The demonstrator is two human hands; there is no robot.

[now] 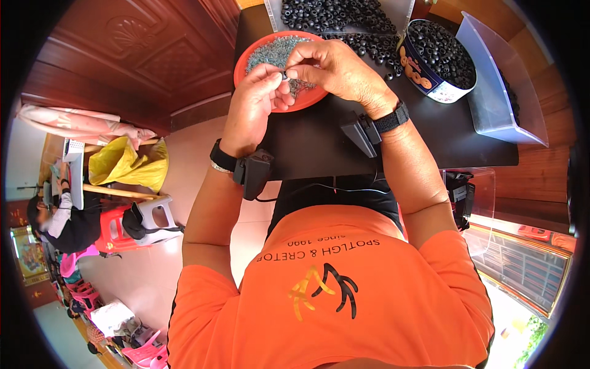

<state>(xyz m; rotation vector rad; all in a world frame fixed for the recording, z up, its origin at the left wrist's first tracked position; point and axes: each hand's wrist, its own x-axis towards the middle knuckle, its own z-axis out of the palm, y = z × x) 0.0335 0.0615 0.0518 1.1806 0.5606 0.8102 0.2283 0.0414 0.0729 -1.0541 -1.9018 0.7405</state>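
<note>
the left hand (255, 101) and right hand (332, 67) meet over the red bowl (246, 58) of small grey metal rings at the desk's (319, 147) 11 o'clock corner, fingertips pressed together on one small black ring (284, 75) pinched between them. it looks light, stiff and easily dropped, best held by its rim. more black rings lie heaped at 12 o'clock, a round tin (439, 61) of them and a clear plastic bin (501, 80) at 2 o'clock.

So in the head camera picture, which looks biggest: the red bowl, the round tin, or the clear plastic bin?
1. clear plastic bin
2. red bowl and round tin look about alike; hands cover part of the bowl, so I won't rank them.
</note>
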